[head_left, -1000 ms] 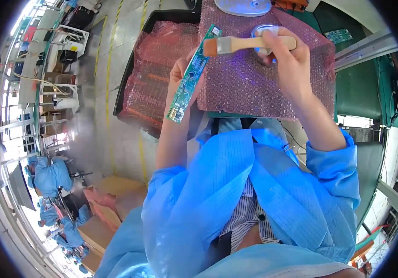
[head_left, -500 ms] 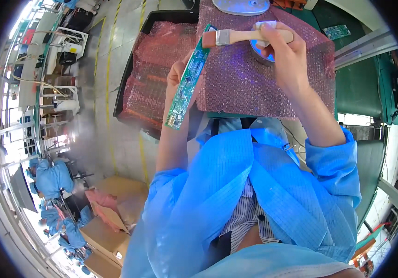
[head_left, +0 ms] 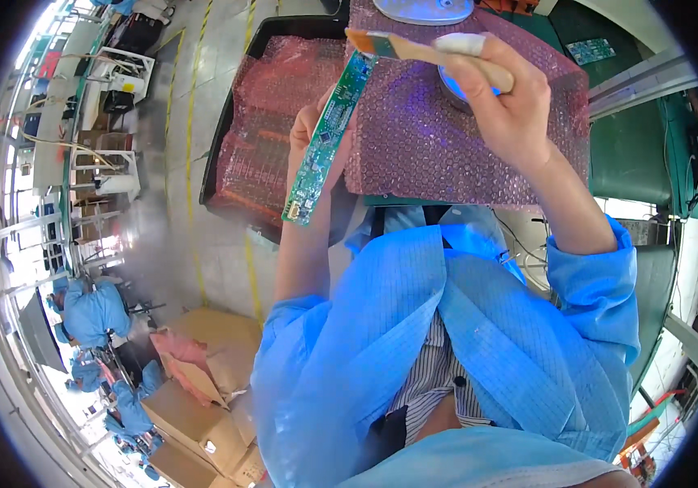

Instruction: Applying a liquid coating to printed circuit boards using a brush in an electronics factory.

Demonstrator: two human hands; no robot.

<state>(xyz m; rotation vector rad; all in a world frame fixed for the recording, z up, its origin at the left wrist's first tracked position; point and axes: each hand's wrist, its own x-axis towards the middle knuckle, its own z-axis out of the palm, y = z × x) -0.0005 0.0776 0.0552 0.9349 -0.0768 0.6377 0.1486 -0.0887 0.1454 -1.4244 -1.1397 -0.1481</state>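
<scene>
Raised and tilted since half a second ago, the wooden-handled flat brush [head_left: 424, 54] now slants from the right hand [head_left: 520, 106], which pinches its handle (one fingertip wears a white cover). Its bristles are at the upper end of the long green circuit board [head_left: 329, 142]; contact is unclear. The left hand [head_left: 307, 126] holds that board from behind, fingers partly hidden. Under the right thumb sits a round tin [head_left: 452, 88], on pink bubble wrap [head_left: 438, 163].

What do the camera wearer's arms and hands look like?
Light blue sleeves, gathered in folds, leave the forearms bare. The right hand is ungloved, a white covering on one of its fingers; the left hand, partly hidden, shows no glove.
</scene>
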